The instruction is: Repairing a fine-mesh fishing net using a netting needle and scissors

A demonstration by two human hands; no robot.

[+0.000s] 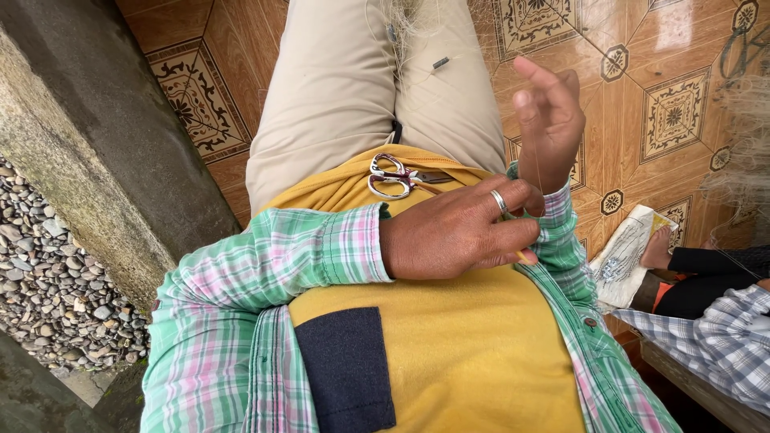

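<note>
- Left hand (457, 232) pinched closed on a thin yellow netting needle (525, 256), against the yellow shirt (473, 353).
- Right hand (549, 120) raised, fingers loosely open, drawing fine thread (539, 172) taut.
- Scissors (395, 176) idle on lap; thread uncut, fishing net (746, 152) mending seemingly midway.

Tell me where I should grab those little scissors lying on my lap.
Take the scissors by the two silver finger loops, which lie flat and uncovered on the yellow shirt. Come from above on the loop side; the blades point toward the left hand, so that end is crowded.
</note>
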